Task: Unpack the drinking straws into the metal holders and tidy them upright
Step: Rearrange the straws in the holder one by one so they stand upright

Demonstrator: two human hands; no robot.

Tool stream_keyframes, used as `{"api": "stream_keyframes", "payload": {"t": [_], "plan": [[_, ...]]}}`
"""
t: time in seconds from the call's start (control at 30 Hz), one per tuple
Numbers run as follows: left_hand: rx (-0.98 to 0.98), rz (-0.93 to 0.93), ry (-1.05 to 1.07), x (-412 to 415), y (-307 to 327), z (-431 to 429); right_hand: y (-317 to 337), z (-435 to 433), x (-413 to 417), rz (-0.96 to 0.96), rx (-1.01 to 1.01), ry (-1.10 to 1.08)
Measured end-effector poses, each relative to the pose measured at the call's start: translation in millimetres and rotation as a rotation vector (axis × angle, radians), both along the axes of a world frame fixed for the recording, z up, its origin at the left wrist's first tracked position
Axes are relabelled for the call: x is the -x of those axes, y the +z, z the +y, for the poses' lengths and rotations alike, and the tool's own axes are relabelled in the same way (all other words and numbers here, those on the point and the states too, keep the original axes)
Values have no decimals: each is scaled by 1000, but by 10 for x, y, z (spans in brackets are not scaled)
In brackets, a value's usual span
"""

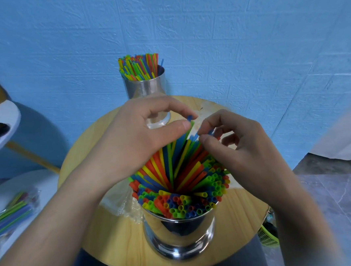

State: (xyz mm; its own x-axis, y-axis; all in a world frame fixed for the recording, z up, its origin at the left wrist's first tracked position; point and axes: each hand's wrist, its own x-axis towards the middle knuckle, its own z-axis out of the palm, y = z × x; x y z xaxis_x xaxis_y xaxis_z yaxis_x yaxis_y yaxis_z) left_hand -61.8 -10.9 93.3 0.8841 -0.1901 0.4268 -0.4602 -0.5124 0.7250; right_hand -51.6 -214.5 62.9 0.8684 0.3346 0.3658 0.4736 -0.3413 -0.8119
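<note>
Above the near holder [179, 235], left hand [133, 140] and right hand [241, 148] pinch straws [184, 174] (blue tips).

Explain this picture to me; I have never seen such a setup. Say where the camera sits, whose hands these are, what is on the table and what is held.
There is no machine here. A person works with bare hands, and one wide-angle camera worn on their head looks forward and down, so both arms enter from the bottom. The left hand and the right hand each pinch top ends of the leaning straws, which rise slanted from the near metal holder. That holder is packed with coloured straws and stands on a round wooden table. A far metal holder, also full of straws, stands farther back on it. Crumpled clear wrapping lies beside the near holder. At the left, off the table, lies a packet of straws.
</note>
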Motion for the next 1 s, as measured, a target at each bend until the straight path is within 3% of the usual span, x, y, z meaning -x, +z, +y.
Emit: {"api": "stream_keyframes", "payload": {"t": [0.1,0.33,0.47,0.67,0.77,0.9,1.0], "plan": [[106,-44,10,12,34,1,-3,-2,5,-17,-12,-17],[625,-119,41,-21,143,83,14,-43,45,-50,7,-54],[874,-57,87,-11,162,107,20,-62,65,-63,38,-41],[1090,78,103,-11,142,106,19,-61,66,-89,-139,-8],[958,176,163,-27,73,131,54,-67,73,-118,-321,-22],[479,335,163,-33,-42,167,91,-101,58,-107,-604,-31],[154,353,96,-41,-66,112,77,-128,24,-111,-679,-108]]}}
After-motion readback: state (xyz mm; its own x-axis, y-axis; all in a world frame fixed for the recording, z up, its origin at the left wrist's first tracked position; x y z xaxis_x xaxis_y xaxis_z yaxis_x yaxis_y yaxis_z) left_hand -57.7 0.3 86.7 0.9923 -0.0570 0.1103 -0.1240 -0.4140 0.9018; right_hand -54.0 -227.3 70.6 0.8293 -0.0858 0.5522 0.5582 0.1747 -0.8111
